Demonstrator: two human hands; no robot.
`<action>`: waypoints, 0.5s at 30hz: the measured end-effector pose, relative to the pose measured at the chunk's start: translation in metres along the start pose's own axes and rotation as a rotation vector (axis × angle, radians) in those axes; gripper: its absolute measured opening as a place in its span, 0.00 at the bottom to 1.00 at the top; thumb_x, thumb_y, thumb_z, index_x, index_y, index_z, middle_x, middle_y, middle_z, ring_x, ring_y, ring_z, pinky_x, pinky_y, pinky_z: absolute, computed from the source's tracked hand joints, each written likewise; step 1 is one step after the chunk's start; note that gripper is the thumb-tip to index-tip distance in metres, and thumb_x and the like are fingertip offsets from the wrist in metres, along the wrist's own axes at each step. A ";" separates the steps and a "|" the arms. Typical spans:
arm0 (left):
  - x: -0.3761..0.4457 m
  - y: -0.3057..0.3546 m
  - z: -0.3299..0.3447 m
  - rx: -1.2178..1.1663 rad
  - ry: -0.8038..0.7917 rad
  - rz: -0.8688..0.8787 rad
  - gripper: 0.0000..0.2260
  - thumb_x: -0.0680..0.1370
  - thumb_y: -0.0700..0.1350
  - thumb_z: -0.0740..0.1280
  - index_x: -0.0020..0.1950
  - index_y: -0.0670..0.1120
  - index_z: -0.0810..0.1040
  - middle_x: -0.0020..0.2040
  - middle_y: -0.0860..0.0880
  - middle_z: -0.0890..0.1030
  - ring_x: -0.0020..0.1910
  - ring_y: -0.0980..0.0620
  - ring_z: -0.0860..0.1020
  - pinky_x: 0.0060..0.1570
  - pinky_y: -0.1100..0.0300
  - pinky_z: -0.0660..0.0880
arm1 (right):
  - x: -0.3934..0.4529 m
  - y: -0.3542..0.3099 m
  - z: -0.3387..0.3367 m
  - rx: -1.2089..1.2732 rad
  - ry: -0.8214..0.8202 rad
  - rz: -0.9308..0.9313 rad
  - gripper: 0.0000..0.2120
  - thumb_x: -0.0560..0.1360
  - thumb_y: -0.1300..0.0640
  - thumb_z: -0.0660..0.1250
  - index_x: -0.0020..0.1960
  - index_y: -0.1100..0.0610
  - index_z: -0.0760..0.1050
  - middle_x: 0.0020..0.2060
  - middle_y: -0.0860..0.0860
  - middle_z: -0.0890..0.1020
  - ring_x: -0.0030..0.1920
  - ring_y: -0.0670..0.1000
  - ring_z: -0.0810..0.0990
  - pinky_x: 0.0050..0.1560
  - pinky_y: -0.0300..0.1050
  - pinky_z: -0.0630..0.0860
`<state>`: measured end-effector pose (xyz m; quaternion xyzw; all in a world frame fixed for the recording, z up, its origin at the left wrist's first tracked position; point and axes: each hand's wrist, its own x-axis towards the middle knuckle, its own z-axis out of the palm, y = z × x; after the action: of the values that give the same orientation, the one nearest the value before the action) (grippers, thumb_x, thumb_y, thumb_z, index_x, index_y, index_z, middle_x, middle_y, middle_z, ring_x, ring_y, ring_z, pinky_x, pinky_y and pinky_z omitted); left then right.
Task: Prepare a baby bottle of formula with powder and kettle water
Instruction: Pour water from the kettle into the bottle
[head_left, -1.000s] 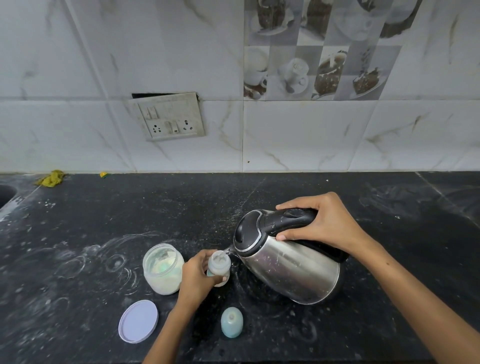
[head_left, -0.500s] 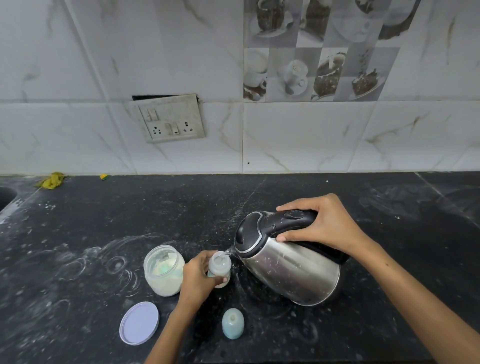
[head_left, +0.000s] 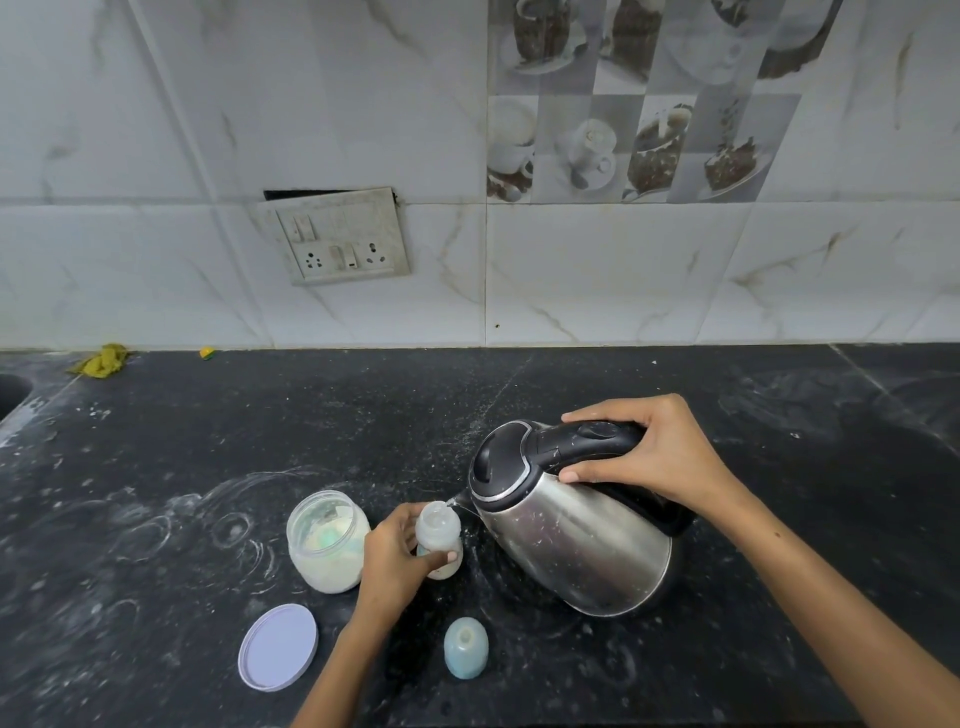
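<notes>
A small clear baby bottle (head_left: 439, 530) stands uncapped on the black counter (head_left: 519, 395), and my left hand (head_left: 397, 564) grips its body. My right hand (head_left: 649, 449) grips the black handle of a steel kettle (head_left: 571, 540), which is tilted left with its spout at the bottle's mouth. A thin stream of water runs from the spout into the bottle. An open glass jar of white powder (head_left: 326, 543) sits just left of my left hand. The jar's lilac lid (head_left: 278, 647) lies flat in front of it. The bottle's blue-tinted cap (head_left: 466, 648) lies near the front edge.
White powder smears and ring marks cover the counter's left half. A sink edge (head_left: 13, 395) shows at the far left. A yellow rag (head_left: 101, 360) and a small yellow scrap (head_left: 207, 353) lie against the tiled wall. A switch and socket plate (head_left: 337, 236) is on the wall.
Almost nothing has moved. The kettle stays tilted at the bottle's mouth and both hands keep their grips.
</notes>
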<state>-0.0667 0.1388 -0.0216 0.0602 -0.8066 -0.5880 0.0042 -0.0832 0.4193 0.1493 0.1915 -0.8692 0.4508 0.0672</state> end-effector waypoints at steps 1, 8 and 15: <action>-0.001 0.000 0.001 -0.009 0.002 -0.003 0.25 0.61 0.32 0.79 0.52 0.49 0.77 0.50 0.50 0.84 0.51 0.57 0.82 0.53 0.63 0.77 | -0.001 0.002 0.000 0.023 0.013 0.006 0.25 0.55 0.50 0.85 0.51 0.47 0.85 0.44 0.41 0.87 0.46 0.39 0.85 0.52 0.35 0.79; -0.006 0.001 0.004 -0.037 0.013 -0.001 0.25 0.61 0.32 0.79 0.52 0.49 0.77 0.50 0.50 0.84 0.51 0.60 0.82 0.50 0.66 0.77 | -0.014 0.025 0.003 0.241 0.171 0.023 0.24 0.52 0.56 0.84 0.48 0.53 0.85 0.42 0.48 0.88 0.44 0.47 0.87 0.49 0.37 0.80; -0.008 0.000 0.003 -0.021 0.019 0.021 0.25 0.61 0.31 0.79 0.52 0.49 0.77 0.50 0.51 0.83 0.51 0.59 0.82 0.51 0.64 0.77 | -0.036 0.049 0.016 0.436 0.366 0.048 0.22 0.54 0.63 0.82 0.47 0.58 0.84 0.42 0.52 0.88 0.43 0.52 0.87 0.46 0.41 0.82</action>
<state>-0.0592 0.1426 -0.0222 0.0571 -0.8009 -0.5957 0.0186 -0.0685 0.4412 0.0926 0.0964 -0.7295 0.6555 0.1696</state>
